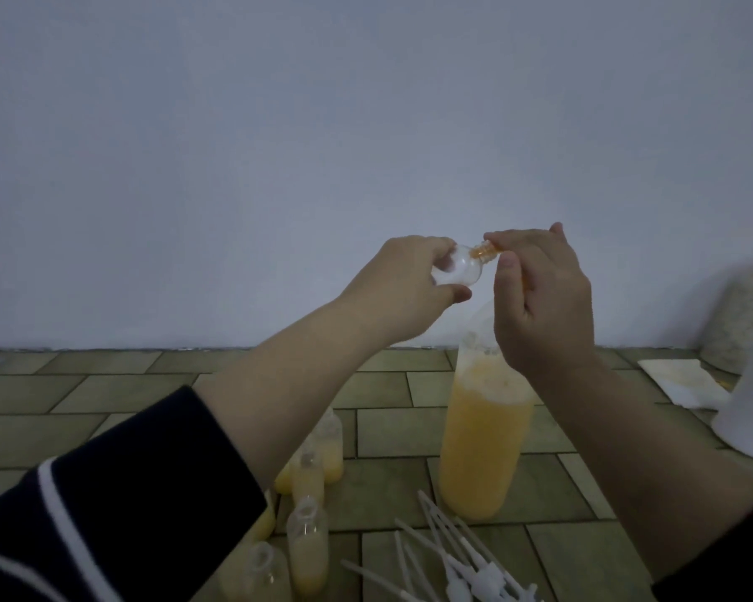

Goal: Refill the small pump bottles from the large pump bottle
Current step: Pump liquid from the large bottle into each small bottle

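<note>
Holding a small clear round plastic bottle (157, 269) tilted sideways in the left hand (403, 282) above the tall orange-filled large bottle (481, 432) on the tiled floor (409, 375), probably catching drips, right hand (540, 297) pinching its orange-stained neck.

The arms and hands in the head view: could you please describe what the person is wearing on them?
Both hands, left hand and right hand, are bare, with no gloves. The left sleeve is dark with white stripes, pushed up the forearm. A dark right sleeve shows at the frame's corner.
</note>
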`<state>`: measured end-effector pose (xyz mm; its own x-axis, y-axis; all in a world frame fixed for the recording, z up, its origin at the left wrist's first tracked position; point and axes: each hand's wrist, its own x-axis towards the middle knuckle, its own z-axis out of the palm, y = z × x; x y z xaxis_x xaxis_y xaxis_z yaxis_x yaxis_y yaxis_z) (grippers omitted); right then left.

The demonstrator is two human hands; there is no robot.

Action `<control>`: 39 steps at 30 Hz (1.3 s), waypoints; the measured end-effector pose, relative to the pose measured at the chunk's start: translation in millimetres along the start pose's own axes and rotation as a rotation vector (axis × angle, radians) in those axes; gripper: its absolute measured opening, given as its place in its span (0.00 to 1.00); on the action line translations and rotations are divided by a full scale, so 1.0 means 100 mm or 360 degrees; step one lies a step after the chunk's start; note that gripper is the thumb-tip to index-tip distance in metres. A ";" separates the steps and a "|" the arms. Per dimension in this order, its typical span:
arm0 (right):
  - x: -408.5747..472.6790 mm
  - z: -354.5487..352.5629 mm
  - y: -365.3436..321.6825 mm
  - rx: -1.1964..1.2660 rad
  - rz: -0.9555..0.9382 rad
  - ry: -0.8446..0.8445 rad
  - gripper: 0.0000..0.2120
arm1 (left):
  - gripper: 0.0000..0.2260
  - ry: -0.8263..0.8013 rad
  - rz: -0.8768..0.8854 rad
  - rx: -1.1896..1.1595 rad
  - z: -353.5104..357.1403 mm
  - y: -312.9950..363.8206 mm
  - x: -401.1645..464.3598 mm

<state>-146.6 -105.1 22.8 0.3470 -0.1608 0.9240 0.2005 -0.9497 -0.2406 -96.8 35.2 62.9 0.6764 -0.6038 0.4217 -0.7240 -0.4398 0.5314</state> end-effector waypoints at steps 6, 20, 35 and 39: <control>0.03 0.00 -0.03 -0.0020 0.0004 0.0065 0.20 | 0.22 0.0063 0.0041 -0.0016 0.01 0.02 0.02; 0.03 -0.02 -0.02 -0.0045 -0.0030 0.0089 0.19 | 0.21 0.0073 0.0074 -0.0015 0.03 0.00 0.03; 0.00 0.05 -0.03 -0.0021 -0.0070 0.0147 0.17 | 0.18 0.0098 0.0088 -0.0013 0.09 -0.06 0.00; -0.03 0.06 -0.02 -0.0026 -0.0037 0.0090 0.18 | 0.17 0.0055 0.0077 0.0027 0.09 -0.08 -0.01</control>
<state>-142.6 -101.1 18.7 0.2901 -0.1528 0.9447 0.1928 -0.9576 -0.2141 -92.8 33.5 51.8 0.6447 -0.6016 0.4716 -0.7578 -0.4223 0.4973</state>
